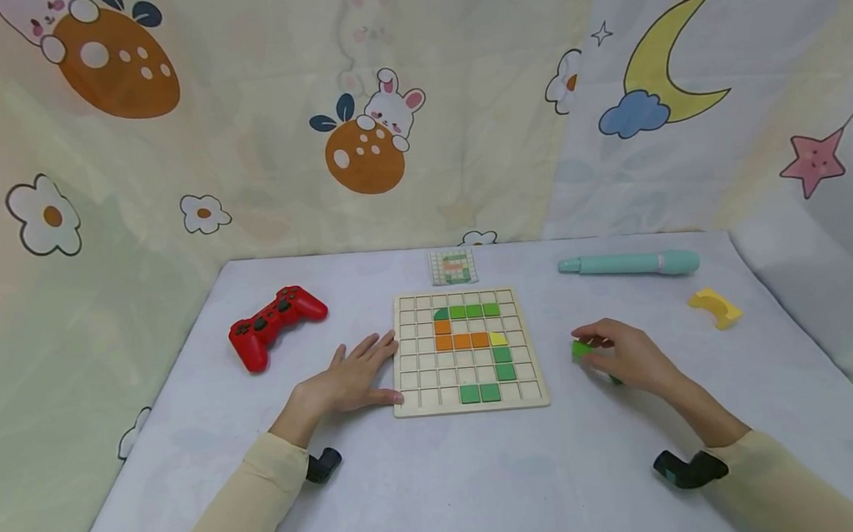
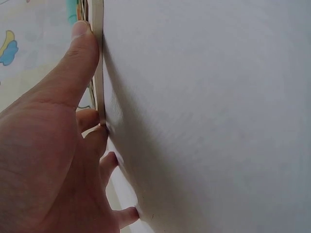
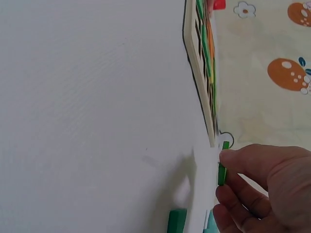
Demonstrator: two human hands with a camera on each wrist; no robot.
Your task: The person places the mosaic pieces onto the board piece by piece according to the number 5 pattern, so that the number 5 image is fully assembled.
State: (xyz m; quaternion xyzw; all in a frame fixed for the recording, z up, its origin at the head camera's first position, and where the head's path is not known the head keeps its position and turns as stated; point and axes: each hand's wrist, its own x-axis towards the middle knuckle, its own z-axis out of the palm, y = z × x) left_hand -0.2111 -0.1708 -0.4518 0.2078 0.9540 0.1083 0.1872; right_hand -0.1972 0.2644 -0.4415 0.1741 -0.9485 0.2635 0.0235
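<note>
A square wooden grid board [image 1: 414, 375] lies on the table with light green, dark green, orange and yellow tiles in some of its cells. My left hand [image 1: 349, 381] rests at the board's left edge, fingers spread, thumb touching the rim. To the right of the board, my right hand [image 1: 629, 354] pinches a light green tile [image 3: 222, 165] between thumb and fingers, just above the table. Beneath that hand lies a dark green tile [image 3: 177, 222], mostly hidden in the head view. Behind the board is a small pattern card [image 1: 452, 267].
A red game controller [image 1: 275, 324] lies at the left. At the back right is a teal pen-like stick [image 1: 629, 264], with a yellow arch-shaped block [image 1: 715, 307] in front of it. A printed curtain [image 1: 464, 171] hangs behind the white table [image 1: 489, 486].
</note>
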